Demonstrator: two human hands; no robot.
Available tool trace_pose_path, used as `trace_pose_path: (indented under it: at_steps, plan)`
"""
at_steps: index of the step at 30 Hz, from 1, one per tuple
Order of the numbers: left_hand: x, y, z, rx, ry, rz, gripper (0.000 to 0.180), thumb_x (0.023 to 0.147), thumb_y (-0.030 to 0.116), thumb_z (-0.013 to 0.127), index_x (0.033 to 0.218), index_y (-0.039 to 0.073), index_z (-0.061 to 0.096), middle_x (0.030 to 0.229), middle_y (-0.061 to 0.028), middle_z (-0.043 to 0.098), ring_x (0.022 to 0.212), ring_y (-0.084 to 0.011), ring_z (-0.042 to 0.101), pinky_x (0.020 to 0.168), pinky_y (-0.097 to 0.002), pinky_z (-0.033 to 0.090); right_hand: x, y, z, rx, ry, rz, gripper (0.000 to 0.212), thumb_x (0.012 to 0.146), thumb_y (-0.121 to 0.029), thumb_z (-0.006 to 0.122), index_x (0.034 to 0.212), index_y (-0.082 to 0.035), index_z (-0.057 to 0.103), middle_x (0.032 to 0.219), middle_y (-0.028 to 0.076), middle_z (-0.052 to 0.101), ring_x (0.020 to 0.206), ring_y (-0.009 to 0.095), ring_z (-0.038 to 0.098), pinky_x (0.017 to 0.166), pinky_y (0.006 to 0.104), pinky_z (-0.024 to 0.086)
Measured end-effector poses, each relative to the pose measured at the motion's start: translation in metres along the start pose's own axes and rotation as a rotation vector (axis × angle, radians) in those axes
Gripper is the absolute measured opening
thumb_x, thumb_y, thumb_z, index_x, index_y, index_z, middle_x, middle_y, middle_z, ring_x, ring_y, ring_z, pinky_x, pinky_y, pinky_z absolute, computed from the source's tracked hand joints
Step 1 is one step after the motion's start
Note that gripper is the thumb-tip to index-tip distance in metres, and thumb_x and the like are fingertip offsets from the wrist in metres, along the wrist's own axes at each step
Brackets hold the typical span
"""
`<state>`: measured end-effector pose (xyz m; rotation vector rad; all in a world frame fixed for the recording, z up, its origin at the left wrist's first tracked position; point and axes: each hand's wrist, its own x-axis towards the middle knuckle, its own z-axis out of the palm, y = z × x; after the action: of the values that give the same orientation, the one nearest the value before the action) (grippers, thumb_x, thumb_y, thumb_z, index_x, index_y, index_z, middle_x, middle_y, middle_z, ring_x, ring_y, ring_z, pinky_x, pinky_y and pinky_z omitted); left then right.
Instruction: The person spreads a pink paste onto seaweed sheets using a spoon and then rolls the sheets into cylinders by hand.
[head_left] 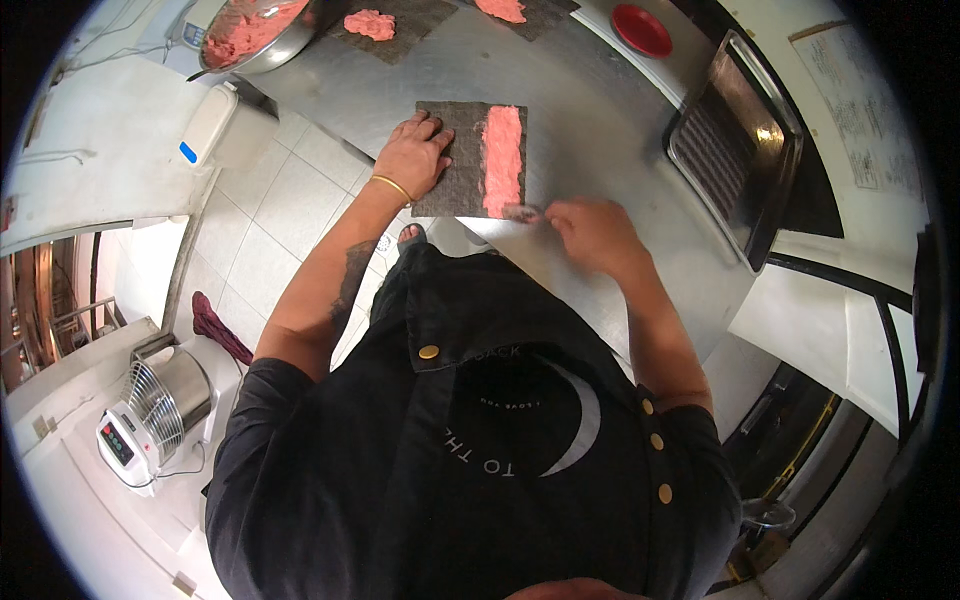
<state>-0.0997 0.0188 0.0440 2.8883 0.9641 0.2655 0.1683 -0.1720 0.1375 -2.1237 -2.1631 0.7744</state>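
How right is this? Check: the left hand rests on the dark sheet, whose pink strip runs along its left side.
Wrong side: the head view shows the pink strip along the right side of the dark sheet where the left hand rests.

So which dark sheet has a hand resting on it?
The nearest sheet: the left hand lies on its left side, and a strip of pink paste runs down its right. No hand touches the two farther sheets.

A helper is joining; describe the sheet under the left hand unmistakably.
Find the metal table, then its near edge. The dark sheet lies there, under the left hand; unlike its neighbours farther off, it bears a straight pink strip along its right side.
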Motion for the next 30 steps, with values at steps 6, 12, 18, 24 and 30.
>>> trace_pose_path:
  at_steps: [6,12,18,24,30]
  plan:
    - [0.006,0.015,0.006,-0.197,-0.120,-0.047,0.052,0.090,0.018,0.076,0.140,0.006,0.065,0.147,-0.0167,0.060,0.138,-0.0360,0.055,0.116,-0.0415,0.048,0.025,0.009,0.006,-0.006,-0.007,-0.014,0.019,0.100,-0.023,0.061,0.109,-0.016,0.076,0.099,0.016,0.074,0.095,0.040,0.070,0.083,0.0528,0.054]
    - [0.003,0.018,0.001,-0.207,-0.115,-0.056,0.047,0.093,0.017,0.073,0.138,0.005,0.067,0.145,-0.0155,0.060,0.137,-0.0357,0.055,0.116,-0.0416,0.048,0.015,0.006,-0.002,0.034,0.024,-0.066,0.019,0.099,-0.023,0.061,0.107,-0.017,0.077,0.096,0.016,0.073,0.096,0.040,0.069,0.083,0.0514,0.054]
    - [0.004,0.016,0.005,-0.215,-0.100,-0.053,0.052,0.091,0.017,0.076,0.140,0.005,0.066,0.147,-0.0174,0.060,0.137,-0.0367,0.055,0.117,-0.0417,0.046,0.027,0.005,-0.002,-0.071,-0.098,-0.100,0.018,0.099,-0.022,0.059,0.099,-0.012,0.073,0.099,0.017,0.074,0.097,0.040,0.071,0.086,0.0549,0.054]
    - [0.003,0.016,0.008,-0.194,-0.066,-0.027,0.052,0.091,0.017,0.076,0.140,0.004,0.065,0.147,-0.0171,0.060,0.137,-0.0359,0.055,0.117,-0.0418,0.047,0.057,0.006,-0.029,-0.071,-0.002,-0.097,0.019,0.099,-0.021,0.059,0.098,-0.011,0.074,0.099,0.017,0.075,0.098,0.039,0.072,0.086,0.0542,0.055]
    - [0.001,0.014,0.006,-0.217,-0.071,-0.046,0.054,0.090,0.018,0.077,0.141,0.005,0.065,0.146,-0.0170,0.060,0.137,-0.0355,0.056,0.116,-0.0417,0.047,0.076,0.006,-0.026,-0.231,-0.058,-0.187,0.015,0.096,-0.018,0.062,0.097,-0.011,0.075,0.097,0.017,0.074,0.097,0.039,0.072,0.085,0.0533,0.055]
